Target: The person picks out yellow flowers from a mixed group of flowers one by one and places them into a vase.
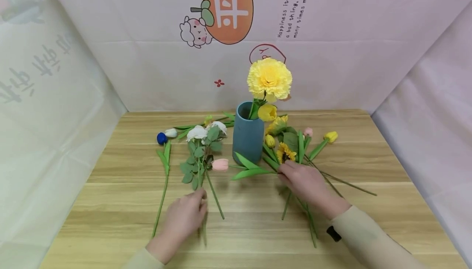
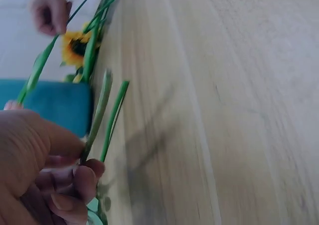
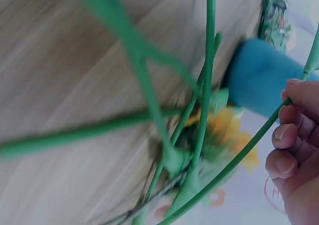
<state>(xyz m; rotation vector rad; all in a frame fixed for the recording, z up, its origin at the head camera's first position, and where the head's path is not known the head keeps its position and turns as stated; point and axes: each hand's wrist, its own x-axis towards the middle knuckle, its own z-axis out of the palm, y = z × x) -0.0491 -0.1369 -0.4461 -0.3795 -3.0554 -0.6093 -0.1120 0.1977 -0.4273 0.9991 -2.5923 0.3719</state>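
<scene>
My left hand (image 1: 185,216) pinches a green stem (image 2: 102,108) below the white roses (image 1: 197,133), whose leafy stems lie left of the vase. In the left wrist view, a second stem end stands right beside the pinched one. My right hand (image 1: 304,182) pinches a pink tulip (image 1: 220,165) by its stem (image 3: 249,145); its bloom points left, in front of the blue vase (image 1: 248,142). A big yellow carnation (image 1: 269,79) and a yellow tulip (image 1: 267,112) stand in the vase. Close behind the right hand's fingers is a sunflower (image 1: 285,152).
At the left lies a blue tulip (image 1: 162,138) with a white tulip (image 1: 171,133) near it. To the right, several flowers lie with crossing stems, among them another yellow tulip (image 1: 330,137). A printed cloth (image 1: 147,68) hangs behind the wooden table (image 1: 110,203).
</scene>
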